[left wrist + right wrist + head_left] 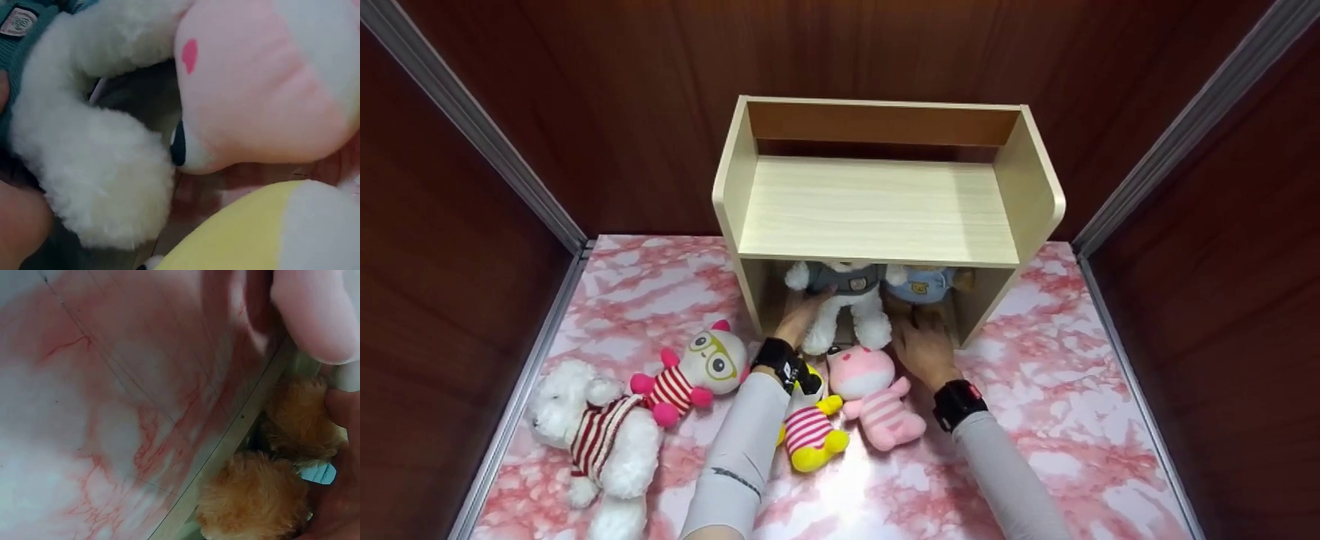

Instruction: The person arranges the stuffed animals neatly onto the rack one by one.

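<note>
In the head view a white plush toy (873, 319) in a dark green-grey shirt sits in the lower compartment of a pale wooden shelf (877, 210); the shelf board hides most of its head. My left hand (802, 319) holds it at its side, a digit lying on the shirt front. Beside it sits a brown plush bear (253, 495) in a blue top, its head hidden too. With fingers extended, my right hand (926, 349) touches the bear's legs at the compartment's front edge. A pink plush toy (877, 397) lies before the white one, near its feet.
Under my left forearm lies a yellow plush toy (810, 439) with pink stripes. To the left are a panda-like plush (716, 364) with yellow glasses and a white plush dog (622, 442) in a striped sweater. Dark wooden panels (472, 247) enclose the marbled pink surface (1035, 390).
</note>
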`<state>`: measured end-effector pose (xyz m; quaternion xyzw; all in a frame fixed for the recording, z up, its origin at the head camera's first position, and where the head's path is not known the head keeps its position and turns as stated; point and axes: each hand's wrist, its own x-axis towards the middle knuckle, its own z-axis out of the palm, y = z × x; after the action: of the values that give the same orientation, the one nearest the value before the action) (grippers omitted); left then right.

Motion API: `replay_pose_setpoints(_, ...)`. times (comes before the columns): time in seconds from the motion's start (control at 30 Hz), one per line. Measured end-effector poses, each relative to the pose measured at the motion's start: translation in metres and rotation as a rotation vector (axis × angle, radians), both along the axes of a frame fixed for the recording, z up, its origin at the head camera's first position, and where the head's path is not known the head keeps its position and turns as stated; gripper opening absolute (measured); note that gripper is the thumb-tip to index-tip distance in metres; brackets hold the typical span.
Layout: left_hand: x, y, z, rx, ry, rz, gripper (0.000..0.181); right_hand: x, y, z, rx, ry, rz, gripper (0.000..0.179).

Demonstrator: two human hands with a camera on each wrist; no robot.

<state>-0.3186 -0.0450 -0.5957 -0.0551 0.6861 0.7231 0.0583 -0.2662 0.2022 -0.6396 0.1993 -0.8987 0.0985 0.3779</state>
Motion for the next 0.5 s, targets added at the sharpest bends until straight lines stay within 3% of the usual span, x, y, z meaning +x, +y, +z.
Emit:
replay_pose_setpoints(0.2,0.002,0.017,-0.007,-0.125,-0.068,-0.025,0.055,0.0,0.002,-0.001,-0.026,-0.009,0.032,0.043)
replay_pose_setpoints(0.27,0.002,0.024,-0.011,-0.222,-0.042,-0.015,0.051,0.0,0.001,-0.001,-0.019,-0.005,0.032,0.046)
replay_pose_setpoints(0.37,0.0,0.035,-0.02,-0.591,0.102,0.097,0.047,0.001,0.0,0.0,-0.024,0.01,0.036,0.042)
replay_pose_setpoints(0.43,-0.001,0.041,-0.025,-0.828,0.193,0.229,0.045,0.001,-0.001,0.0,-0.025,0.015,0.029,0.035)
replay_pose_setpoints(0.5,-0.001,0.046,-0.028,-0.924,0.23,0.341,0.045,0.001,0.001,-0.001,-0.024,-0.006,0.028,0.031)
